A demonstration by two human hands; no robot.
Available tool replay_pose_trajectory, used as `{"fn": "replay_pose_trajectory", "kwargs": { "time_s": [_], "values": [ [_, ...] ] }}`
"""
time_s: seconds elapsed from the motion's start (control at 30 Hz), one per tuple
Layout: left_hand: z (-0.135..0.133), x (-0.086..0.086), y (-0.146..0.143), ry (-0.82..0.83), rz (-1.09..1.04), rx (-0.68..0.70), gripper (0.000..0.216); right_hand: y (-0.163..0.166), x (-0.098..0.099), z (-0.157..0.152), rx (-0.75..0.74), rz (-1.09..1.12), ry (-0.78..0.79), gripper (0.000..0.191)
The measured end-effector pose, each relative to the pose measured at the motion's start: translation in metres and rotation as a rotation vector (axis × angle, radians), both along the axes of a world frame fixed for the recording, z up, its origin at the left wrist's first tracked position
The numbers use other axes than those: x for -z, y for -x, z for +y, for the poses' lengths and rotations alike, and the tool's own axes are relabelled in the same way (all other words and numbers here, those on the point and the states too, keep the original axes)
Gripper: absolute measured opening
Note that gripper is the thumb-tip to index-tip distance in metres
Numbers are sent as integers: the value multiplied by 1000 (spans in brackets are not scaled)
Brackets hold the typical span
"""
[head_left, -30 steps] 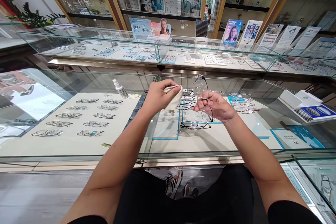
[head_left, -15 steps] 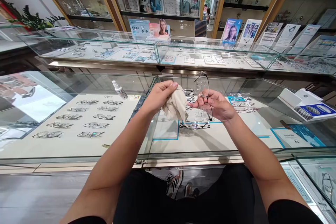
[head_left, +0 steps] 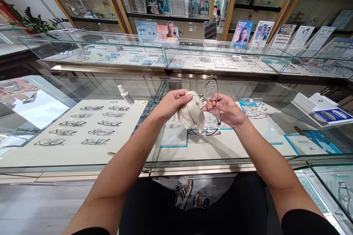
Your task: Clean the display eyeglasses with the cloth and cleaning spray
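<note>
- Left hand [head_left: 171,105] is curled shut around a soft cream microfibre cloth [head_left: 192,114]. The thumb presses on top and most of the fabric is bunched up, hanging below the fingers. All of this is up in the air over the middle of the long glass-topped display counter [head_left: 82,167].
- Right hand [head_left: 228,111] has thumb and fingertips pinched closed on a pair of thin black wire-rimmed eyeglasses with clear lenses [head_left: 211,89]. The grip looks to be around the bridge. One lens stands up above the hand, the other sits lower and is partly hidden by the fingers.
- The eyeglasses are held off the counter, above its middle, right next to the cloth. Whether the fabric is actually touching the lower lens, I honestly can't tell.
- My take on doing this bit well:
  - spread the cloth out so a flat, clean patch covers the lens front and back
  - hold by the rim, not the glass, so no new prints go on
  - go light, since a wire frame this thin probably bends easily
- Other stuff around:
  - a small white spray bottle [head_left: 126,94] stands on the counter's top, left of the hands
  - rows of displayed frames [head_left: 82,125] lie inside the counter's left half
  - another dark frame [head_left: 204,132] lies at the counter's middle, directly under the hands
  - a white and blue box [head_left: 321,112] sits at the counter's right end
</note>
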State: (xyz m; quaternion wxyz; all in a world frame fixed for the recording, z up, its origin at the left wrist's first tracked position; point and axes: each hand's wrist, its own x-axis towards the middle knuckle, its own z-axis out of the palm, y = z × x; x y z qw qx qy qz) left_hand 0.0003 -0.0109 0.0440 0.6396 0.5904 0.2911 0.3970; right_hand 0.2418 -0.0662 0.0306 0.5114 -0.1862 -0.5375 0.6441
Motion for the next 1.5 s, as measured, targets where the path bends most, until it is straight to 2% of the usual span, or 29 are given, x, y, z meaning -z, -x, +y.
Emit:
{"fn": "replay_pose_trajectory", "kwargs": {
  "time_s": [0.17, 0.37, 0.63, 0.87, 1.2, 1.5],
  "values": [
    [-4, 1, -7, -20, -23, 11, 54, 3, -3, -2, 59, -46, -8, 41],
    [-2, 3, -9, -26, -45, -41, 58, -1, -7, -3, 114, -17, 3, 40],
    [-2, 3, -7, 26, -20, -74, 49, -5, -2, 0, 35, 16, 12, 37],
    [-2, 1, -9, -2, -79, -100, 55, -4, -2, 2, 60, 2, -11, 33],
    [-3, 2, -11, -17, -27, -129, 63, 0, -8, -1, 121, -38, -46, 37],
    [-1, 6, -15, 52, -62, -158, 62, 1, -4, -3, 34, -110, -106, 33]
  ]
}}
